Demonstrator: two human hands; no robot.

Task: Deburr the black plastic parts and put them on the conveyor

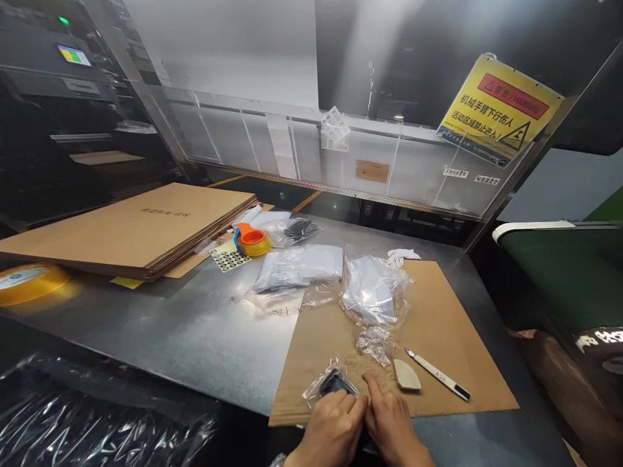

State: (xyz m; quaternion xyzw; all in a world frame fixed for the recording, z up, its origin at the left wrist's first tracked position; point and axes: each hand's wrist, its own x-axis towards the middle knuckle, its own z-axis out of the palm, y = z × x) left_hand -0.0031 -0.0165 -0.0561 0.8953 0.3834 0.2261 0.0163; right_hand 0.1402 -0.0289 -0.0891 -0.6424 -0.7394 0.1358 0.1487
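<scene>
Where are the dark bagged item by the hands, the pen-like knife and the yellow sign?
Dark bagged item [335,382]: head view, visible dark part.
Pen-like knife [440,375]: head view, middle of handle.
Yellow sign [499,113]: head view, middle of face.

Cardboard sheet [438,311] on metal bench [228,344]

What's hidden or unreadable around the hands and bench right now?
All in the head view:
- Whatever the left hand and right hand may hold: hidden by their curled fingers.
- The dark item's near end: behind the left hand.
- The yellow tape roll's left side: cut off by the picture's edge.
- Print on the cardboard stack: too blurred.
</scene>
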